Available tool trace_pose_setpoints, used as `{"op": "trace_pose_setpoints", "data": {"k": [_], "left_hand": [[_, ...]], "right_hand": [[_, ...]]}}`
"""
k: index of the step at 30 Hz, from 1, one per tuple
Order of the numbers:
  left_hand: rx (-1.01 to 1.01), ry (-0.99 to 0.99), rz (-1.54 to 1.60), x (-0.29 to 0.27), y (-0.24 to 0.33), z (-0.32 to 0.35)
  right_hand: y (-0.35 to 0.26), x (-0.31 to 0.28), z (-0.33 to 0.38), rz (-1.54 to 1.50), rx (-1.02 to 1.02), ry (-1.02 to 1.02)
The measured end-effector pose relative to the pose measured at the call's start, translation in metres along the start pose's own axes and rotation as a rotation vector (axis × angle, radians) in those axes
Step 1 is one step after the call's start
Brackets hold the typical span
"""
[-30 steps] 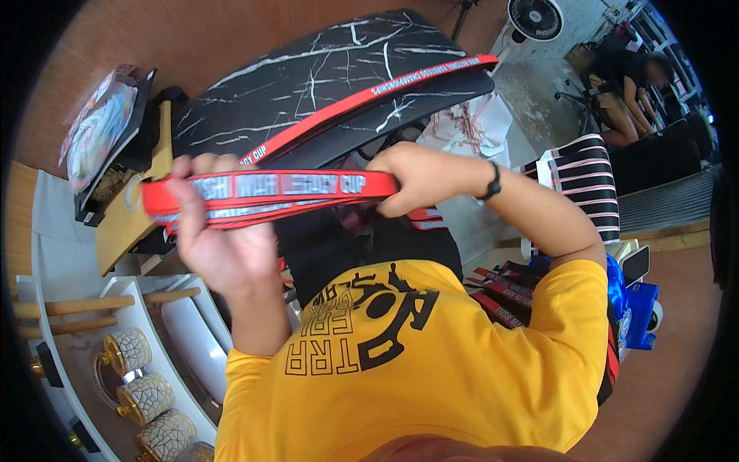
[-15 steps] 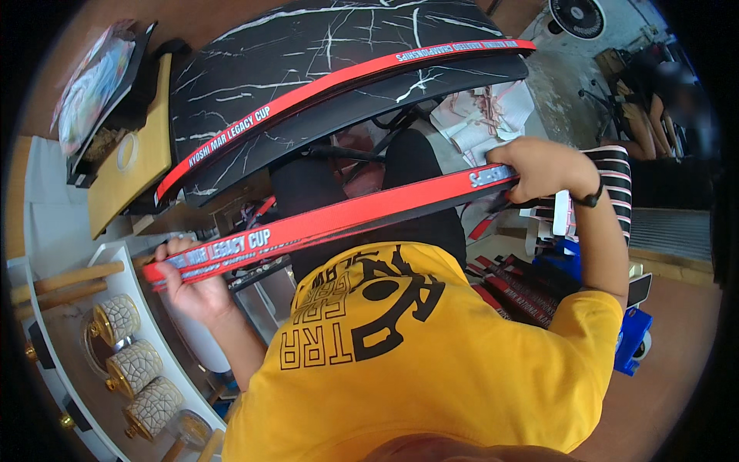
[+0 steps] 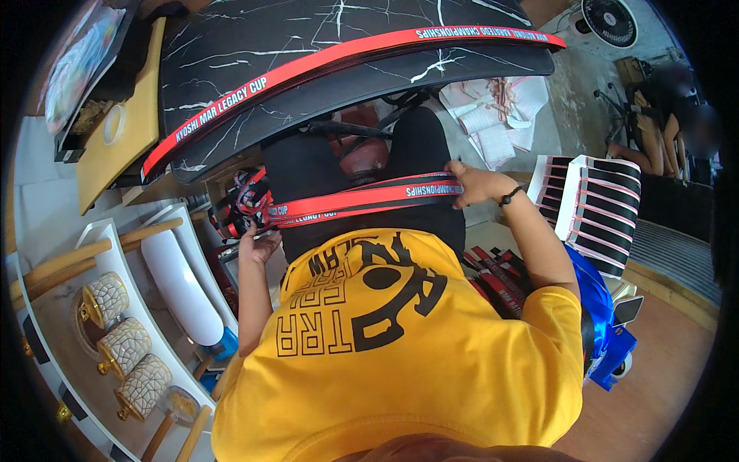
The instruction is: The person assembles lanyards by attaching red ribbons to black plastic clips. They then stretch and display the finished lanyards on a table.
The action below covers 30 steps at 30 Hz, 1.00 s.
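A few red and black printed ribbons (image 3: 369, 199) stretch across my lap, one partly over another. My right hand (image 3: 483, 185) is closed on their right end, thumb and fingers pinching the strip. At the other end, my left hand (image 3: 260, 246) pinches the ribbons near my left thigh. A bunch of similar looped ribbons (image 3: 248, 202) lies just beyond the left hand. A long stack of red ribbons (image 3: 323, 77) runs along the near part of the black marbled table (image 3: 254, 46) in front of me.
Crumpled white paper (image 3: 500, 115) lies beyond my right knee. On the right stand a black-and-white striped stack (image 3: 604, 208), blue cloth (image 3: 589, 300) and more ribbons (image 3: 496, 281). A white shelf (image 3: 173, 346) with patterned jars (image 3: 127, 346) is left. A person (image 3: 654, 115) sits far right beside a fan (image 3: 608, 21).
Both hands have moved inward, closer together, bringing the ribbons down toward my lap. The strips, stretched long and slanted before, are now shorter between the hands and more level.
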<state>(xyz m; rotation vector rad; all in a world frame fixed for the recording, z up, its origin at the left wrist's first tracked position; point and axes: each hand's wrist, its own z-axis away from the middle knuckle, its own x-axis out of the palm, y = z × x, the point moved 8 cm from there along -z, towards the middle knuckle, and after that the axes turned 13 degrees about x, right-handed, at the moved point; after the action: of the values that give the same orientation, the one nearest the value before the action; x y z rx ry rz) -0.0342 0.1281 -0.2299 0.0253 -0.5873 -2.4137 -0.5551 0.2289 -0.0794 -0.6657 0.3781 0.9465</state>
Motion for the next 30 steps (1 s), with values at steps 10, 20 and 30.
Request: {"op": "trace_pose_setpoints", "data": {"k": [10, 20, 30], "left_hand": [[1.384, -0.267, -0.544, 0.137, 0.092, 0.162], [1.307, -0.71, -0.523, 0.213, 0.082, 0.214], [1.405, -1.157, -1.164, 0.257, 0.003, 0.253]], "right_hand": [[-0.112, -0.012, -0.002, -0.092, -0.482, 0.228], [-0.122, -0.007, 0.004, -0.055, -0.505, 0.352], [-0.138, -0.001, 0.036, 0.281, -0.623, 0.652]]}}
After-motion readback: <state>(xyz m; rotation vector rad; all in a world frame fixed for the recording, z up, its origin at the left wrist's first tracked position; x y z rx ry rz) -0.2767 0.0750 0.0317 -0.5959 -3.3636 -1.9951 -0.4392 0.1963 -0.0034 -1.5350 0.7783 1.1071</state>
